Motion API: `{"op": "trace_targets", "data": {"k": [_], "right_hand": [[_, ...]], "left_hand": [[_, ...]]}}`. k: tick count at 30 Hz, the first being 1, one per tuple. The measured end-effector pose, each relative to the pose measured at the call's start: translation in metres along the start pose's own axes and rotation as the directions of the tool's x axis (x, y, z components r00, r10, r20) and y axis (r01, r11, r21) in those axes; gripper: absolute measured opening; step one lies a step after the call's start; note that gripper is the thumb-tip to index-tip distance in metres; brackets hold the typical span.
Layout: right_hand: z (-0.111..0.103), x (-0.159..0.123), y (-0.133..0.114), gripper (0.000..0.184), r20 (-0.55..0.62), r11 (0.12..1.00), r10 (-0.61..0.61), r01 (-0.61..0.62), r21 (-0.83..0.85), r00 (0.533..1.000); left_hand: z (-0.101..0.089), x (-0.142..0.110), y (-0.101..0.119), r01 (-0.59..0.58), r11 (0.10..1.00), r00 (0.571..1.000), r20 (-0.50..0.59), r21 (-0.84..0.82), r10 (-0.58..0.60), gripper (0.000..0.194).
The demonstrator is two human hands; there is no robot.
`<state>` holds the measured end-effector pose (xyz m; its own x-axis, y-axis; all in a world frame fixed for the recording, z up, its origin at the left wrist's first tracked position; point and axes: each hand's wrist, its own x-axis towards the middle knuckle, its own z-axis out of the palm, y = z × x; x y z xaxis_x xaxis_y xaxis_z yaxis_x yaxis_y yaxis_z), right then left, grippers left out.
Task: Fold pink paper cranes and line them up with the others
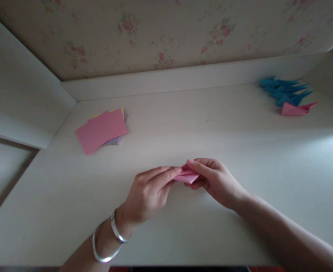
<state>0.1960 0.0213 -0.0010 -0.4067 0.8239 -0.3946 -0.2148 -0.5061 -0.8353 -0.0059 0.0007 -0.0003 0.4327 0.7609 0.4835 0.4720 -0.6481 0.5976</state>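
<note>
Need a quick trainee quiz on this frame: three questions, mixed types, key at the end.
1. Multiple choice: what do the left hand and right hand hold between them?
A) a pencil
B) folded pink paper
C) scissors
2. True or false: the paper stack at the far left has a yellow sheet on top.
3. Fill in: the pink figure at the far right sits on the near side of the ____ figures.

Key:
1. B
2. False; pink is on top, with yellow and purple peeking out below.
3. blue (the blue figures)
</note>
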Motion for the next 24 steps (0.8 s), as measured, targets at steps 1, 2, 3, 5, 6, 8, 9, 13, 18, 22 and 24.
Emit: {"op": "trace_targets", "data": {"k": [1, 2, 3, 5, 6, 8, 9, 13, 18, 22, 24], "right_hand": [[0.0, -0.001, 0.0, 0.043, 0.018, 1.0, 0.0, 0.0, -0.024, 1.0], [-0.001, -0.002, -0.001, 0.05, 0.023, 0.997, -0.022, 0.024, -0.07, 0.999], [-0.001, -0.003, -0.001, 0.055, 0.017, 0.988, -0.067, 0.068, -0.139, 0.998], [-0.001, -0.005, -0.003, 0.056, 0.011, 0.938, -0.18, 0.175, -0.298, 0.984], [-0.001, -0.005, -0.004, 0.049, 0.022, 0.914, -0.222, 0.216, -0.342, 0.975], [0.0, -0.006, -0.005, 0.033, 0.069, 0.907, -0.25, 0.259, -0.332, 0.966], [0.0, -0.006, -0.005, 0.033, 0.097, 0.915, -0.251, 0.269, -0.301, 0.963], [0.0, -0.005, -0.005, 0.034, 0.12, 0.91, -0.253, 0.278, -0.308, 0.96], [-0.001, -0.005, -0.003, 0.037, 0.0, 0.894, -0.24, 0.221, -0.39, 0.971], [-0.001, -0.005, -0.003, 0.032, 0.012, 0.894, -0.247, 0.233, -0.382, 0.969], [-0.001, -0.006, -0.004, 0.027, 0.048, 0.899, -0.251, 0.252, -0.357, 0.967]], "left_hand": [[-0.001, 0.001, 0.002, 0.052, 0.998, 0.998, -0.029, -0.03, -0.053, 0.033], [-0.002, 0.003, 0.004, 0.117, 0.99, 0.991, -0.061, -0.073, -0.122, 0.026], [-0.004, 0.005, 0.007, 0.206, 0.972, 0.976, -0.054, -0.117, -0.213, 0.02], [-0.007, 0.01, 0.013, 0.392, 0.885, 0.919, 0.056, -0.251, -0.391, 0.017], [-0.009, 0.012, 0.015, 0.453, 0.831, 0.89, 0.109, -0.322, -0.443, 0.019], [-0.009, 0.014, 0.017, 0.514, 0.745, 0.851, 0.144, -0.426, -0.505, 0.018], [-0.009, 0.014, 0.017, 0.533, 0.71, 0.835, 0.154, -0.46, -0.527, 0.019], [-0.006, 0.013, 0.013, 0.587, 0.632, 0.796, 0.217, -0.506, -0.565, 0.022], [-0.005, 0.012, 0.013, 0.597, 0.635, 0.797, 0.272, -0.491, -0.539, 0.022], [-0.005, 0.012, 0.013, 0.605, 0.603, 0.788, 0.284, -0.52, -0.546, 0.022], [-0.005, 0.012, 0.012, 0.608, 0.556, 0.782, 0.308, -0.567, -0.541, 0.021]]}}
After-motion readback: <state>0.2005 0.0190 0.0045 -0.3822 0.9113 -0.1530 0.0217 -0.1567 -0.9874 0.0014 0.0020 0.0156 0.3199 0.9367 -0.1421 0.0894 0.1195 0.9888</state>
